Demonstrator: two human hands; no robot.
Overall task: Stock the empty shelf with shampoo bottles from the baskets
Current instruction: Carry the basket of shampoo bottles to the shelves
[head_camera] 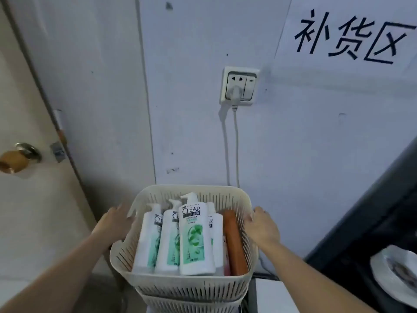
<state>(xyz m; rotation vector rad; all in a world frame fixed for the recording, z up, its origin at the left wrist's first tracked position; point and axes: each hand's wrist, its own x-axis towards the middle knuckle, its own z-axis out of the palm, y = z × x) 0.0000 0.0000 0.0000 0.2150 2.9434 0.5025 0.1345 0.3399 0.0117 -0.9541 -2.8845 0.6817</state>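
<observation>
A cream slotted basket (pixel 185 286) sits low in the middle of the head view, stacked on a second basket (pixel 187 304) of the same kind. Inside it stand several white and green shampoo bottles (pixel 194 236) with pump tops, and an orange-brown bottle (pixel 233 242) lies along the right side. My left hand (pixel 114 222) grips the basket's left rim and wall. My right hand (pixel 261 227) grips the right rim. No shelf is in view.
A pale wall is straight ahead with a socket (pixel 240 85), a plug and a cable hanging behind the basket. A door with a brass knob (pixel 13 160) is at the left. A dark unit (pixel 370 224) and white plates (pixel 394 272) are at the right.
</observation>
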